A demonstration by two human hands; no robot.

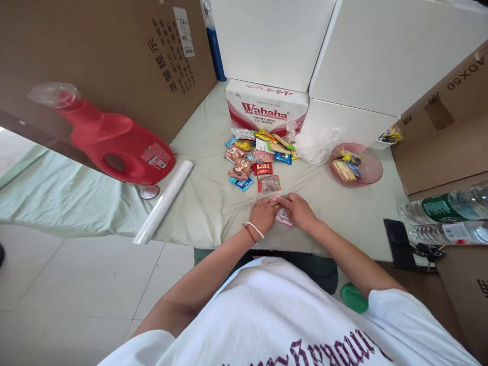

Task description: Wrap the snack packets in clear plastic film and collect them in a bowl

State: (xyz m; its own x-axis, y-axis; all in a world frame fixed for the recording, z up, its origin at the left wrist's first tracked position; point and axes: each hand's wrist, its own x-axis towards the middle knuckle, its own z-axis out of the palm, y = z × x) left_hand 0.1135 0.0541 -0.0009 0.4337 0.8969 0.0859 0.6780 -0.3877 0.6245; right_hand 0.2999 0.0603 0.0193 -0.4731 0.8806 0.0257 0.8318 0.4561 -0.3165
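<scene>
My left hand [264, 214] and my right hand [298, 210] meet over a small pink snack packet [282, 217] lying on the pale green cloth [206, 203]. Both hands have curled fingers pressing on the packet's edges. The left wrist carries a red cord and a white bead bracelet. Just beyond the hands lies a pile of several wrapped snack packets [259, 155], the nearest a clear reddish one [269, 183].
A pink bowl [371, 168] holding snacks sits at the right, crumpled clear plastic [316, 144] beside it. A Wahaha box [266, 108] stands behind the pile. A red detergent jug [114, 145], a white roll [163, 202], water bottles [444, 218] and cardboard boxes surround the cloth.
</scene>
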